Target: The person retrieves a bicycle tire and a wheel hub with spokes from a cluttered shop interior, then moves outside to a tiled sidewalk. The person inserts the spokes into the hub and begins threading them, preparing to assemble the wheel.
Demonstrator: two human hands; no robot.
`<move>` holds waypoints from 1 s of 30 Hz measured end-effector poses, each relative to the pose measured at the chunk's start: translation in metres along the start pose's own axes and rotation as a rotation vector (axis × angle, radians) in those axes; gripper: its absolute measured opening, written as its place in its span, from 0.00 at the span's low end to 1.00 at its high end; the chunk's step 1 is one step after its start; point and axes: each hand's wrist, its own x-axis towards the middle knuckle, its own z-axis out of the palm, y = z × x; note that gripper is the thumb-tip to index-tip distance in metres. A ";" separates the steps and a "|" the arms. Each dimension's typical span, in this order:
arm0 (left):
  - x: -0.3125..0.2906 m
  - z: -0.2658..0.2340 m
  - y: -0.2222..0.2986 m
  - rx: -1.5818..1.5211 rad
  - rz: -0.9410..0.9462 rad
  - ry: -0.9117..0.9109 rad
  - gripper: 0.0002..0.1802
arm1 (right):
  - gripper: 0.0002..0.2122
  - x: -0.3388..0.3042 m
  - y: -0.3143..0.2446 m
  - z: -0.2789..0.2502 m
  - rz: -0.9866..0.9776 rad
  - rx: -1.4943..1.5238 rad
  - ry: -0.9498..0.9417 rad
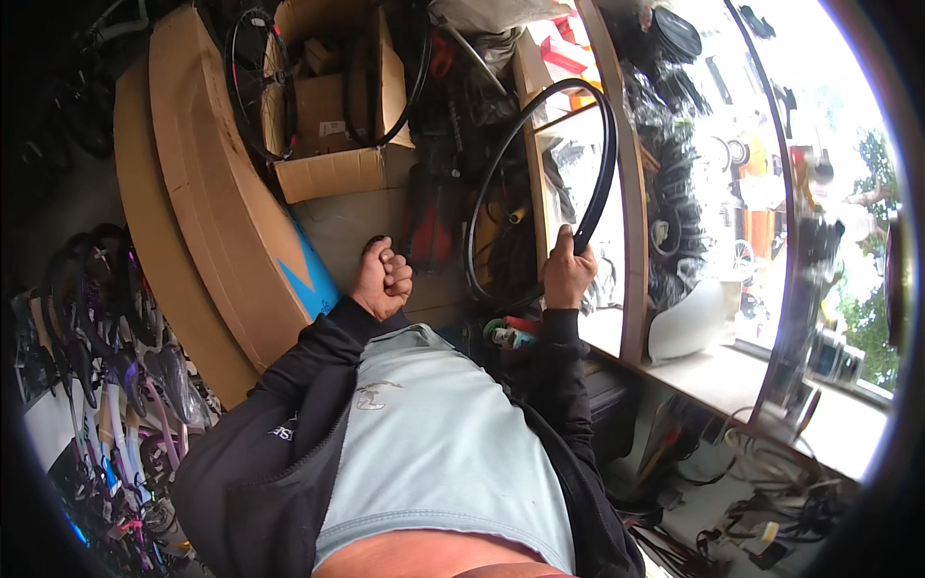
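Note:
My right hand [569, 272] is closed around the lower right side of a black bicycle rim [604, 183]. The rim has no spokes in it and is held up on edge, its upper part leaning away from me. My left hand [383, 277] is curled into a fist in front of my chest, apart from the rim. A small dark spot shows at its thumb; whether the fingers hold something I cannot make out.
Long cardboard boxes [217, 212] stand at the left. Ahead lies an open carton [332, 173], with a spoked wheel [260, 87] beside it. A wooden-framed display case [631, 212] borders the right side. Bicycle parts [120, 356] crowd the lower left; cables [761, 515] lie lower right.

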 end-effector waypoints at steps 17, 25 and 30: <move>0.002 0.031 0.114 -0.049 0.158 0.118 0.22 | 0.15 0.101 0.064 0.111 -0.153 -0.200 0.072; 0.020 0.039 0.119 -0.022 0.082 0.122 0.23 | 0.14 0.104 0.014 0.124 -0.114 -0.230 0.107; 0.018 0.048 0.121 0.040 0.099 0.141 0.22 | 0.14 0.086 0.018 0.123 -0.211 -0.155 0.231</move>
